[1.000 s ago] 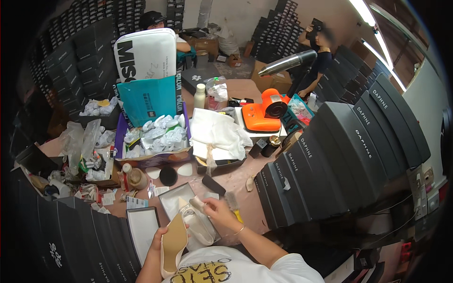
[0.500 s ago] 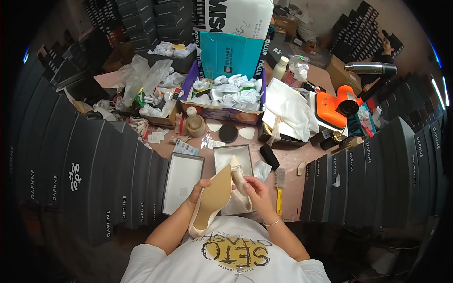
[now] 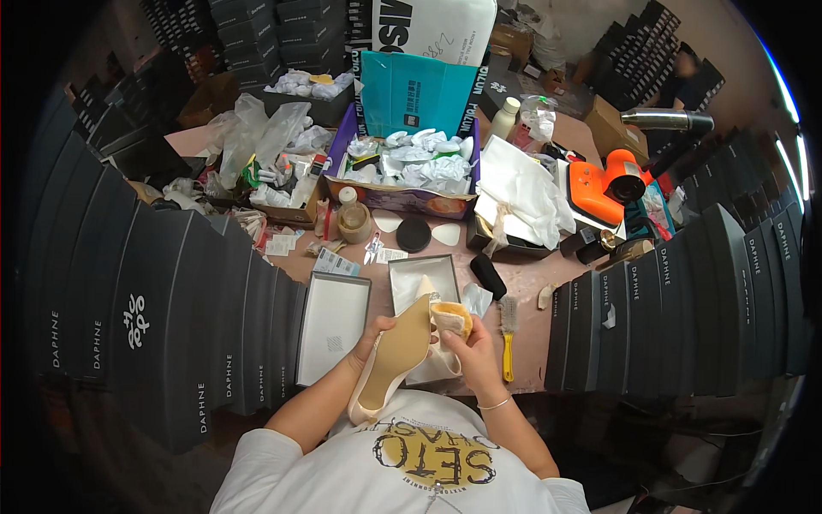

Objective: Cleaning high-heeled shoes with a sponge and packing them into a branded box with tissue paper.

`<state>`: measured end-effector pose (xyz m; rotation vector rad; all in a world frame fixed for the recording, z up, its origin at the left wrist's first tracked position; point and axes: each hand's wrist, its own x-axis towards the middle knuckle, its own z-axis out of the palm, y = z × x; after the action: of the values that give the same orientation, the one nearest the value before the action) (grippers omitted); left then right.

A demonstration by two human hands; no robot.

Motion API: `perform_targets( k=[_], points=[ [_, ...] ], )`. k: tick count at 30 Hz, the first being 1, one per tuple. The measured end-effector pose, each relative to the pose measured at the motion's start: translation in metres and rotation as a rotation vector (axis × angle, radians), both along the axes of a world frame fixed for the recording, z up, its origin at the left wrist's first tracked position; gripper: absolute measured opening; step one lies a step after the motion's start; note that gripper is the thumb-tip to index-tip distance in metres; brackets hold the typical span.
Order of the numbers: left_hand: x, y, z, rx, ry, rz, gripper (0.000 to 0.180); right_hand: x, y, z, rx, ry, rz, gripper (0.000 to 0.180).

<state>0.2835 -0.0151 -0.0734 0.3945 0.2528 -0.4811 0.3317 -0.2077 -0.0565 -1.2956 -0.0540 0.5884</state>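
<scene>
My left hand (image 3: 370, 341) is closed around the side of a cream pointed-toe shoe (image 3: 399, 347), whose tan sole faces up toward me. In my right hand (image 3: 479, 358) is a folded cream-and-yellow cloth pad (image 3: 452, 319), pinched between thumb and fingers beside the shoe's toe end. Pale straps hang behind the shoe; whether they belong to it or to a second shoe, I cannot tell. Beneath both hands lies an open grey shoebox (image 3: 418, 266) with a white inside. Its lid-like shallow tray (image 3: 330, 321) rests to the left.
A yellow-handled brush (image 3: 508, 347) and a black pad (image 3: 487, 276) lie to the right. Farther back are a bottle (image 3: 351, 218), a black round lid (image 3: 413, 234), a purple box (image 3: 402, 199) of crumpled paper and an orange dryer-like device (image 3: 597, 193). Dark shoeboxes (image 3: 167, 325) line both sides.
The cream-and-yellow pad now shows in my right hand at the shoe's toe end. The shoe in my left hand has shifted slightly right and tilted more upright.
</scene>
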Motion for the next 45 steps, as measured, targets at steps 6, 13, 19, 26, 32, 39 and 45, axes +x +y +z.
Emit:
perform_targets(
  k=[6,13,19,26,32,39,45],
  points=[
    [-0.002,-0.001,0.009,0.123,0.06,-0.034,0.057,0.002,0.004,0.039,-0.502,-0.833,0.191,0.033],
    [-0.023,0.02,0.007,0.294,0.178,0.045,0.048,0.005,0.036,0.005,-0.415,-0.674,0.45,0.033],
    [-0.042,0.042,-0.023,0.179,0.264,0.24,0.052,0.07,0.099,-0.007,-0.288,-0.725,0.478,0.034],
    [-0.054,0.058,-0.044,0.054,0.339,0.367,0.058,0.205,0.231,-0.014,-0.412,-1.239,0.332,0.045],
    [-0.053,0.063,-0.059,0.024,0.449,0.431,0.059,0.221,0.269,-0.072,-0.552,-1.47,0.439,0.064],
    [-0.039,0.059,-0.048,0.08,0.42,0.43,0.058,0.226,0.266,-0.094,-0.402,-1.231,0.453,0.066],
    [-0.049,0.056,-0.06,0.125,0.318,0.457,0.059,0.229,0.22,-0.053,-0.319,-1.229,0.041,0.059]
  ],
)
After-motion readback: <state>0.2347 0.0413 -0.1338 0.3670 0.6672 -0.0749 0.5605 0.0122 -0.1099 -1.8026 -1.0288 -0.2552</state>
